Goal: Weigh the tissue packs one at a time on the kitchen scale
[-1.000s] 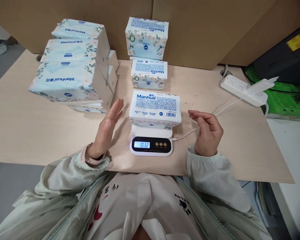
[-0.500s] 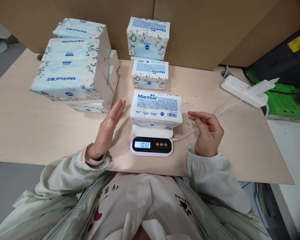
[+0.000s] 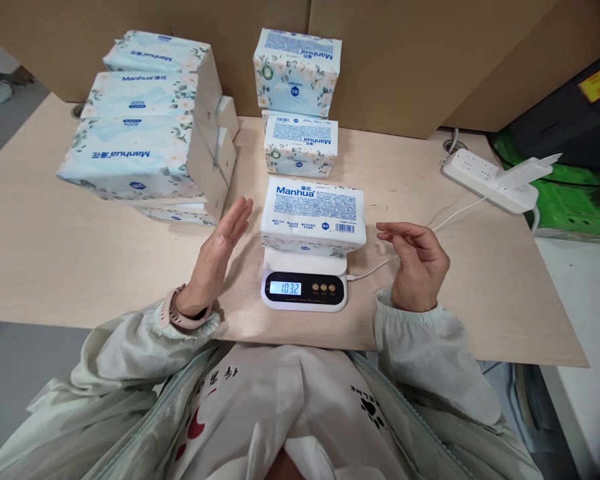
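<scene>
A white and blue tissue pack (image 3: 313,215) lies on the plate of a white digital scale (image 3: 305,291), whose lit display reads 103.2. On the pack's left, apart from it, my left hand (image 3: 214,257) is held upright with its fingers straight and nothing in it. To the right of the pack hovers my right hand (image 3: 416,265), also apart from it and holding nothing, its fingers stretched toward the pack and slightly bent. Neither hand touches the pack or the scale.
A stack of tissue packs (image 3: 135,150) stands at the left. More packs (image 3: 300,150) are piled behind the scale. A white power strip (image 3: 487,180) lies at the right, with a white cable (image 3: 457,215) running to the scale. Brown cardboard (image 3: 390,73) rises along the table's back.
</scene>
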The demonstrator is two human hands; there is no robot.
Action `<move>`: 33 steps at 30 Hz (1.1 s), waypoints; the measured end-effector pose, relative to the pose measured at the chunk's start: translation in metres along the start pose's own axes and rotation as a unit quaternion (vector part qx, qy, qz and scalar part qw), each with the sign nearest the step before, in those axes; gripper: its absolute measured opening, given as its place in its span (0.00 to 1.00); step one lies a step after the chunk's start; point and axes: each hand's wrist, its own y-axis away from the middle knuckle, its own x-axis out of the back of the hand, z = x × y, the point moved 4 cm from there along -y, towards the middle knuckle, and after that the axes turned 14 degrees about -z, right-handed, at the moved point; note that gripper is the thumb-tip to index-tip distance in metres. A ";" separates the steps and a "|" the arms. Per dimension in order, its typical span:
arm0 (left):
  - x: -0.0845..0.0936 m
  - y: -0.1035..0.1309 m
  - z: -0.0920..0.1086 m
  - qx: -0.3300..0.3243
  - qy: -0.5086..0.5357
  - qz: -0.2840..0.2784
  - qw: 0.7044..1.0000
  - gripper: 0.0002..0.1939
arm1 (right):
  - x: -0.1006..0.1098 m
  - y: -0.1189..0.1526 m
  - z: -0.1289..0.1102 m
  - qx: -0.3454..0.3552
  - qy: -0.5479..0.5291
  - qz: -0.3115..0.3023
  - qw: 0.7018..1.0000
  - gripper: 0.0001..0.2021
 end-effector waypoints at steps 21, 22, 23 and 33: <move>0.000 0.003 0.001 0.046 0.001 0.071 0.996 0.27 | 0.007 0.008 0.001 -0.027 0.054 -0.041 0.997 0.13; -0.003 0.003 0.001 0.049 0.004 0.061 0.997 0.27 | 0.003 0.012 0.000 -0.027 0.079 -0.091 0.992 0.16; -0.007 0.003 0.002 0.050 0.007 0.041 0.998 0.27 | -0.003 0.017 -0.002 -0.022 0.110 -0.147 0.983 0.19; -0.010 -0.097 0.025 -0.069 -0.086 -0.002 0.994 0.32 | -0.051 -0.067 -0.026 0.098 0.199 -0.202 0.954 0.29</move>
